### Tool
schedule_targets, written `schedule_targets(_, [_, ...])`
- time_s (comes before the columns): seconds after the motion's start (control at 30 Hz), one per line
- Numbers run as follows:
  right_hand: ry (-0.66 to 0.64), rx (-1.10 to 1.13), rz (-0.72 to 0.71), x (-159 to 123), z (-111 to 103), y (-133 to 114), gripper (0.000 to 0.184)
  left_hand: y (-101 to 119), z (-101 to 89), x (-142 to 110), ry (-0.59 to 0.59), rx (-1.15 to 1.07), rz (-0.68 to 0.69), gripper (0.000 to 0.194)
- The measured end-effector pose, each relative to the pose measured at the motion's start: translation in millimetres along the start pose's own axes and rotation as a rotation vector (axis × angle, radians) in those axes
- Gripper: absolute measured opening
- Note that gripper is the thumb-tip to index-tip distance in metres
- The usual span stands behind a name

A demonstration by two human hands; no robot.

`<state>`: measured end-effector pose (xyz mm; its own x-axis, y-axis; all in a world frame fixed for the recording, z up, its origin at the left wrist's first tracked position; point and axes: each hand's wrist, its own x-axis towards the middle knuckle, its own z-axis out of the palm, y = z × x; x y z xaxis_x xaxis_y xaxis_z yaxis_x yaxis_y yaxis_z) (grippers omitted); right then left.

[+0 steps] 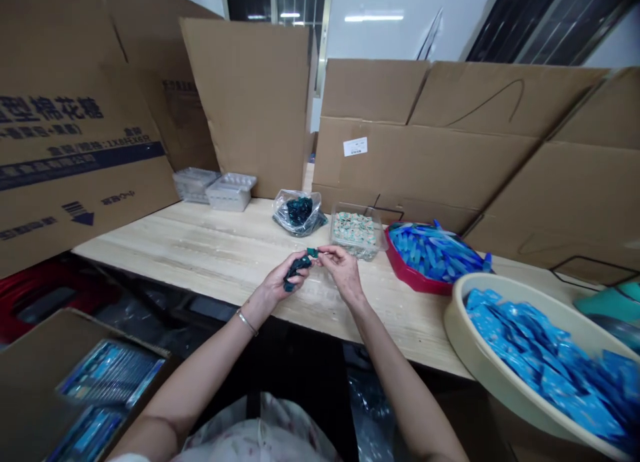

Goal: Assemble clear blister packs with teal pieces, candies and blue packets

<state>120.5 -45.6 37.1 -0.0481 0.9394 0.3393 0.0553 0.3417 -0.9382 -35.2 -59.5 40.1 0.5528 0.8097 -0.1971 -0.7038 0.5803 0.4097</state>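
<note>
My left hand [284, 275] is closed around a bunch of dark teal pieces [297, 271], their exact kind unclear. Between the fingertips of both hands, above the wooden table, is a small green piece [313, 253]. The thumb and fingers of my right hand [342, 269] pinch it from the right. Just beyond the hands stands a clear plastic bag [311, 223] with more dark teal pieces [300, 210] in it. To its right, a clear plastic tub [381, 238] holds many small white-and-green pieces [354, 229].
Right of the tub sit a red basin [407, 277] of blue pointed pieces and a cream basin [457, 329] of blue packets. Clear trays [230, 193] stand at the back left. Cardboard [250, 102] walls the table [195, 249]; an open carton [30, 375] with blue packages is lower left.
</note>
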Motion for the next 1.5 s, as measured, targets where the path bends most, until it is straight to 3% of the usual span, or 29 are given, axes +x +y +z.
schedule_targets(0.13, [-0.093,-0.275,-0.317,-12,15,-16,0.013,-10,-2.8,-16,0.107,0.265,0.200,0.023])
schedule_targets(0.2, [-0.124,-0.277,-0.365,-15,22,-18,0.013,-12,-4.2,-23,0.162,0.376,0.306,0.029])
schedule_targets(0.3, [-0.126,-0.108,-0.185,-14,33,-15,0.011,-10,-9.0,-33,0.233,0.427,0.393,0.030])
schedule_targets(0.43, [-0.164,0.163,0.141,-11,47,-11,0.017,-4,-19.0,-42,0.237,0.311,0.381,0.027])
schedule_targets(0.73, [-0.115,0.501,0.291,-7,75,-15,0.017,15,-23.6,-53,0.202,0.059,0.367,0.011])
schedule_targets(0.83, [-0.115,0.571,0.315,-7,85,-19,0.017,20,-18.4,-58,0.159,-0.025,0.334,0.003])
schedule_targets(0.97, [-0.087,0.600,0.330,-6,89,-22,0.017,31,-19.4,-73,0.117,-0.107,0.325,0.008])
schedule_targets(1.1, [0.087,0.623,0.260,6,71,-22,0.014,58,-33.9,-98,0.100,-0.191,0.539,0.006])
schedule_targets(1.17, [0.121,0.629,0.251,12,65,-23,0.015,67,-39.9,-107,0.154,-0.121,0.626,0.003])
schedule_targets(1.23, [0.033,0.646,0.286,15,70,-24,0.020,66,-41.2,-107,0.212,0.035,0.599,0.008])
schedule_targets(1.37, [-0.159,0.624,0.283,14,105,-25,0.029,46,-34.4,-89,0.238,0.252,0.561,0.022])
schedule_targets(1.5, [-0.156,0.457,0.160,14,129,-21,0.027,40,-34.1,-77,0.249,0.291,0.572,0.029])
